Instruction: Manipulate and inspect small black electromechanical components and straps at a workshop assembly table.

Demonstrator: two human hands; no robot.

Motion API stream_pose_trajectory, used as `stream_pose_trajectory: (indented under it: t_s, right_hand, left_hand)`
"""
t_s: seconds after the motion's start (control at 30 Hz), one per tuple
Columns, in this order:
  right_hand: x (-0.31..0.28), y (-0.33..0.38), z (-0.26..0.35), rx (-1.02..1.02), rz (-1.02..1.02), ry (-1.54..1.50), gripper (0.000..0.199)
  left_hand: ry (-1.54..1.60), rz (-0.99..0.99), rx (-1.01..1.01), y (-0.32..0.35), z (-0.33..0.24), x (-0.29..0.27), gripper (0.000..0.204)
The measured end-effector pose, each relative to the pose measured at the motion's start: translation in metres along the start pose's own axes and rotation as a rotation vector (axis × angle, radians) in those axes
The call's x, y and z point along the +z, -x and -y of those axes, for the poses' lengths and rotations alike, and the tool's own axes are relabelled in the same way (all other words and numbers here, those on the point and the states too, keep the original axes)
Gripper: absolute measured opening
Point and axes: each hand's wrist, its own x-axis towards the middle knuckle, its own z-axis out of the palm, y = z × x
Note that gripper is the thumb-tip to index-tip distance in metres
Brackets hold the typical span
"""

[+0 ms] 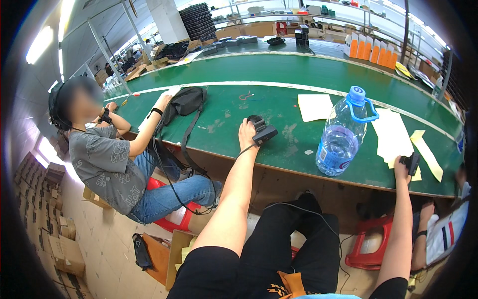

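Note:
My left hand (246,134) rests on the green table (279,107) near its front edge and grips a small black device (261,130) with a thin cable running back along my forearm. Far to the right, my right hand (402,168) grips a second small black device (412,162) at the table's front edge, beside yellowish paper strips (427,153). A large clear water bottle (342,133) with a blue cap and handle stands upright between my two hands.
A person in a grey shirt and jeans (112,164) sits at my left on a red stool, a black bag (183,102) in front of them. Paper sheets (315,106) lie on the table. Another person's arm (438,229) and a red stool (369,244) are at lower right.

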Motion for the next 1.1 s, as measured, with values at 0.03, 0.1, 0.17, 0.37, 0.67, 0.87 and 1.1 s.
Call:
stream_pose_trajectory:
  t_s: [0.03, 0.1, 0.17, 0.37, 0.67, 0.87, 1.1]
  right_hand:
    - [-0.005, 0.001, 0.003, -0.002, 0.038, 0.037, 0.051]
    - [-0.009, 0.003, 0.005, 0.012, 0.029, 0.035, 0.052]
    - [-0.01, 0.004, 0.004, 0.028, 0.02, 0.033, 0.052]
    - [-0.004, 0.0, 0.001, -0.008, 0.027, -0.001, 0.049]
    - [0.012, -0.004, -0.008, -0.002, -0.033, -0.01, 0.051]
    - [0.01, -0.003, -0.008, 0.044, 0.038, -0.035, 0.054]
    - [0.066, -0.038, -0.056, 0.943, 0.224, -3.111, 0.033]
  left_hand:
    - [0.004, 0.03, -0.016, 0.0, 0.001, 0.001, 0.032]
    - [0.024, 0.051, -0.037, 0.0, 0.002, 0.003, 0.033]
    - [0.044, 0.071, -0.057, -0.001, 0.002, 0.005, 0.033]
    - [0.102, 0.129, -0.073, -0.001, 0.003, 0.003, 0.036]
    - [0.07, 0.0, -0.02, 0.001, 0.006, 0.01, 0.029]
    - [0.11, 0.1, -0.084, -0.004, 0.001, -0.003, 0.03]
    - [0.249, 0.004, 0.055, -0.007, 0.005, 0.026, 0.028]
